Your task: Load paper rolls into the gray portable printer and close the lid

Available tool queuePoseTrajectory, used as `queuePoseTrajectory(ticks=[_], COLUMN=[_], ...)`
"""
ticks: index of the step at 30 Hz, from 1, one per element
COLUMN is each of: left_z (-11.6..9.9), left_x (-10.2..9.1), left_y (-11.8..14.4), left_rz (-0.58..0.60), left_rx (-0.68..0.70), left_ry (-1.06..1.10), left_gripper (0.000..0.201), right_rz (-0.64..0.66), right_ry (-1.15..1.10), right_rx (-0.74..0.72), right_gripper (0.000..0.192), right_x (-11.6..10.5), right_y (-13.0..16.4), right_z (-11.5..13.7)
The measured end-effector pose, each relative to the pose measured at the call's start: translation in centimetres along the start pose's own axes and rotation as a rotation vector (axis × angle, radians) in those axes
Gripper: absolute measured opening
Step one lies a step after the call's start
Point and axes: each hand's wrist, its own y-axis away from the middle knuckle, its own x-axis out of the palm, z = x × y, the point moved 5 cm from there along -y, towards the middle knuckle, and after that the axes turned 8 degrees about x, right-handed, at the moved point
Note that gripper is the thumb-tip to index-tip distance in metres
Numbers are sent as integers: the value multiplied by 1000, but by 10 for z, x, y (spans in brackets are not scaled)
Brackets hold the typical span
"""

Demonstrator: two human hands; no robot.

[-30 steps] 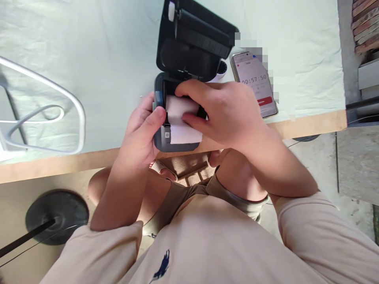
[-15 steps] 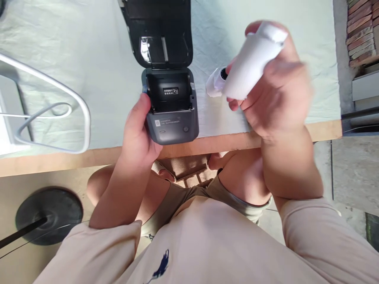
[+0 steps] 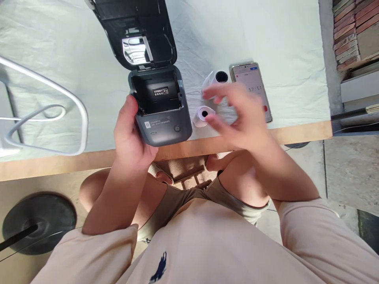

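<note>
My left hand point(image 3: 130, 136) is closed around the left side of a dark grey label printer point(image 3: 166, 126), its thumb on the side edge. The printer's lid point(image 3: 139, 27) is swung up, and no roll lies in the bay below it. Beside the printer a small white paper roll point(image 3: 201, 117) stands on end, its core facing up. My right hand point(image 3: 242, 112) hovers at this roll, fingers apart and slightly blurred, holding nothing. Just behind those fingers is another paper roll point(image 3: 221, 76) with a black core, partly covered by the hand.
A phone point(image 3: 255, 73) showing a timer lies right of the rolls, partly behind my right hand. A white cable point(image 3: 68, 92) loops over the cloth-covered table point(image 3: 284, 47) at left. The wooden table edge point(image 3: 97, 157) runs in front of me; a black round base point(image 3: 41, 221) stands on the floor.
The white paper roll has left my right hand and now stands on the table by the printer. My right hand has moved down and left, uncovering the phone. My left hand still grips the printer.
</note>
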Motion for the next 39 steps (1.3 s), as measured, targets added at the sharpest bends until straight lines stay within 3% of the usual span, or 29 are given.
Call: queuePoseTrajectory(ticks=[2, 4, 7, 10, 12, 15, 18, 20, 22, 26, 32, 39], left_z=[0, 1, 2, 1, 0, 0, 0, 2, 4, 5, 9, 2], left_x=[-1, -3, -7, -9, -8, -6, -4, -5, -6, -8, -8, 1], left_y=[0, 1, 1, 0, 0, 0, -1, -3, -4, -4, -2, 4], left_rz=[-5, -4, 21, 62, 81, 83, 103, 109, 97, 82, 96, 118], left_rx=[-4, -7, -5, 11, 22, 24, 72, 85, 75, 75, 62, 54], left_ry=[-11, -8, 2, -14, -11, 14, 28, 34, 41, 48, -17, -112], left_gripper=[43, 42, 41, 43, 43, 39, 42, 44, 45, 44, 36, 32], right_rz=[-163, -185, 22, 230, 232, 48, -89, 7, 121, 78, -99, 171], right_ry=[55, 125, 257, 360, 304, -57, -628, -929, -1036, -817, -354, 205], right_rx=[91, 201, 411, 534, 508, 492, 644, 781, 848, 761, 245, 204], right_gripper=[19, 26, 53, 46, 40, 43, 49, 51, 54, 64, 51, 35], right_x=[-15, -18, -1, 12, 11, 0, -5, 4, 11, 10, -10, 14], right_y=[-7, -14, -23, -27, -31, -34, -32, -31, -31, -31, -26, -30], right_z=[-5, -13, -27, -28, -19, -9, -19, -28, -32, -31, 17, 43])
